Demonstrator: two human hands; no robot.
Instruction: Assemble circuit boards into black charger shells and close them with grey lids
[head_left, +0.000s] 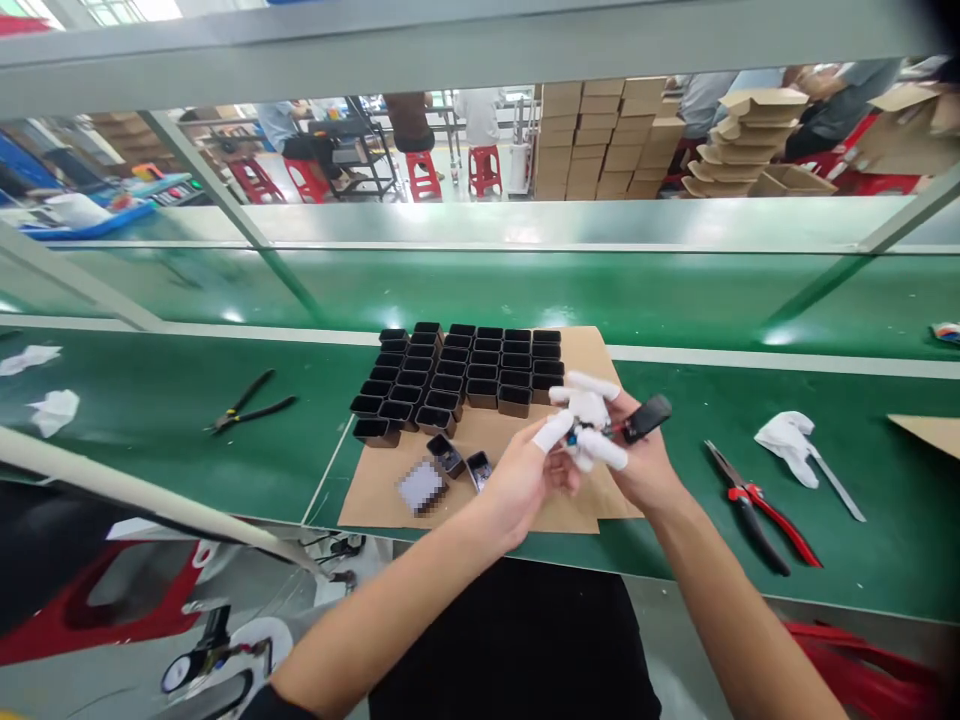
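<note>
White finger covers are on several fingertips of both hands. My right hand [637, 455] is turned palm up and cradles a small wired electronic part [577, 437] with a black plastic piece [648, 418] attached by thin wires. From the other side, my left hand [529, 480] closes its thumb and fingers on the same part. Fingers hide much of its shape. Just beyond my hands, rows of black rectangular cups [448, 370] stand open-topped on a cardboard sheet [585, 350]. Two similar dark housings [445, 456] with something inside lie near my left forearm, beside a blurred-out pale square.
Red-and-black long-nose pliers [761, 510] lie right, near a white cloth-like glove [786, 443] and a thin metal strip [838, 486]. Dark-handled cutters [251, 402] rest left on the green bench [180, 400]. A slanted pale post [150, 490] crosses the left; a rail [480, 45] spans overhead.
</note>
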